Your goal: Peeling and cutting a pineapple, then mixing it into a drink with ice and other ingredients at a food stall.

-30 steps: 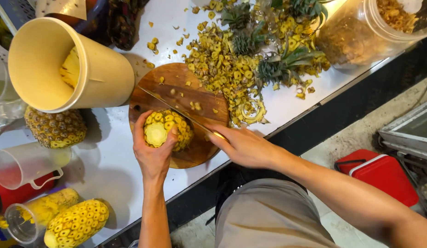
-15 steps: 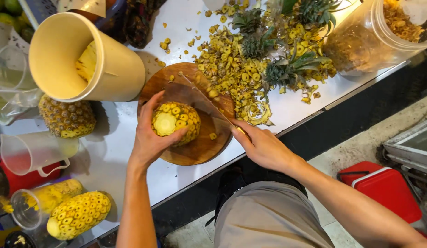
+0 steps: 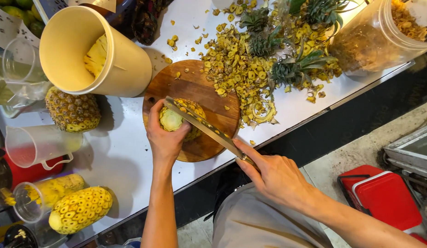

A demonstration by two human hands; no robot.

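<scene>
My left hand (image 3: pixel 164 138) grips a partly peeled pineapple (image 3: pixel 182 117) lying on a round wooden cutting board (image 3: pixel 209 98). My right hand (image 3: pixel 273 177) holds a long knife (image 3: pixel 200 124) by its handle. The blade lies diagonally across the top of the pineapple, its tip near my left thumb. A thick spread of yellow peel scraps (image 3: pixel 236 69) covers the white counter (image 3: pixel 126 151) just beyond the board.
A large cream bucket (image 3: pixel 92 53) with pineapple pieces stands left of the board. An unpeeled pineapple (image 3: pixel 72 110), clear jugs (image 3: pixel 36 147) and a peeled pineapple (image 3: pixel 80 209) sit at left. Cut-off crowns (image 3: pixel 291 69) and a clear tub (image 3: pixel 383 36) are at right. A red box (image 3: pixel 383 195) lies on the floor.
The knife has swung from beside the pineapple to lie across its top. My left hand has turned the fruit and kept its grip on it.
</scene>
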